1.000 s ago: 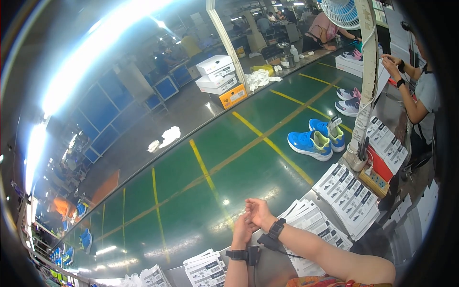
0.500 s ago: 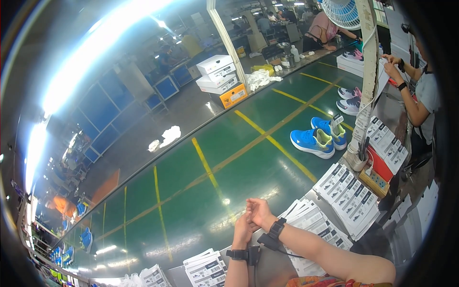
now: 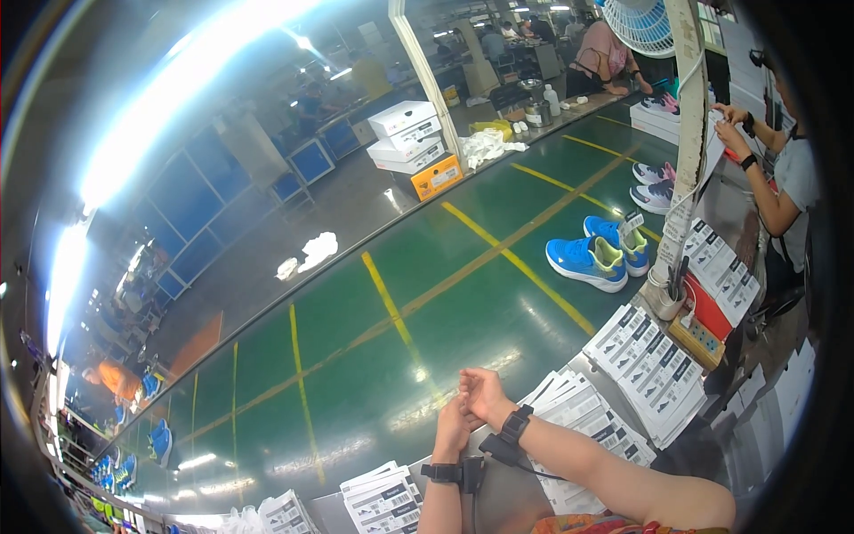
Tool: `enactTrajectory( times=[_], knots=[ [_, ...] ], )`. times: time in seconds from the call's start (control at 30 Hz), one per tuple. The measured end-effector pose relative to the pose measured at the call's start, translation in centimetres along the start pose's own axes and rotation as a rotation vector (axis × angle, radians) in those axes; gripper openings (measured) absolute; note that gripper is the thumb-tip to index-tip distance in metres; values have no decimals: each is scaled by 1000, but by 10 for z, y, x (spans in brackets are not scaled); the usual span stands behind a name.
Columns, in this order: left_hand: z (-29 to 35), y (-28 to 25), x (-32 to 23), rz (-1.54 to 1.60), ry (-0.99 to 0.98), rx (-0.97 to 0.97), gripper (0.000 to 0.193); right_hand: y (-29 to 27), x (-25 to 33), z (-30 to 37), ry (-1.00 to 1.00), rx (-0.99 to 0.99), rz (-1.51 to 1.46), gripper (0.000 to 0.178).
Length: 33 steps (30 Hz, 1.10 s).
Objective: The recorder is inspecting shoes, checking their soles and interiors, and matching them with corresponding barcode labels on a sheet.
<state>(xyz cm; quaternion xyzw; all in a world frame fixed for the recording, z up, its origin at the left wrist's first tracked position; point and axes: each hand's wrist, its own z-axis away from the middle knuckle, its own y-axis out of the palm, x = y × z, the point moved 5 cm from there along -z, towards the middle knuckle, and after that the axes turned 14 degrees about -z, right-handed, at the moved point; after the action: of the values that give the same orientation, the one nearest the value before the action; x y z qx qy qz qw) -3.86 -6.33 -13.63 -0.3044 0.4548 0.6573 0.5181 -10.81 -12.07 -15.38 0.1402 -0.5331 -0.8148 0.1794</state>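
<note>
My left hand (image 3: pixel 453 425) and my right hand (image 3: pixel 483 397) rest against each other over the near edge of a green conveyor belt (image 3: pixel 356 392). Their fingers are loosely curled in, and no object shows in either. Dark straps with small black devices circle both wrists. Under my right forearm lies a stack of printed label sheets (image 3: pixel 578 418); another stack (image 3: pixel 381 500) sits to the left of my left wrist. Further right on the belt stands a pair of blue sneakers (image 3: pixel 587 263), a tag sticking up from one.
More label sheets (image 3: pixel 645 374) lie at right, near a pen cup (image 3: pixel 663 301), a power strip (image 3: pixel 696 338) and a post (image 3: pixel 680 169). White shoe boxes (image 3: pixel 405 133) stand across the belt. Blue shoes (image 3: pixel 160 443) sit far left. A co-worker (image 3: pixel 774 169) handles a box at right.
The belt's yellow lines and the blue sneakers have shifted slightly right and away. My hands hold the same pose, still touching each other.
</note>
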Motion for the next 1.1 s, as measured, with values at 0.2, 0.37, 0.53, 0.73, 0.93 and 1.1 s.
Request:
enactTrajectory(
  times=[0.2,0.37,0.53,0.73,0.93,1.1],
  knots=[
    [0,0,-1,-11,7,2,34,0,0,1,-5,5,-1,15],
    [-3,-2,3,-21,-42,-4,31,2,0,2,-3,6,-9,15],
    [-3,-4,3,7,-35,38,36,4,-1,3,2,16,4,15],
    [-5,-6,5,22,-29,79,35,4,-2,3,0,36,31,15],
    [-5,-7,6,24,-30,73,30,4,-3,4,1,19,31,15],
    [-4,-5,4,36,-31,64,27,3,-2,2,8,16,32,15]
  ],
)
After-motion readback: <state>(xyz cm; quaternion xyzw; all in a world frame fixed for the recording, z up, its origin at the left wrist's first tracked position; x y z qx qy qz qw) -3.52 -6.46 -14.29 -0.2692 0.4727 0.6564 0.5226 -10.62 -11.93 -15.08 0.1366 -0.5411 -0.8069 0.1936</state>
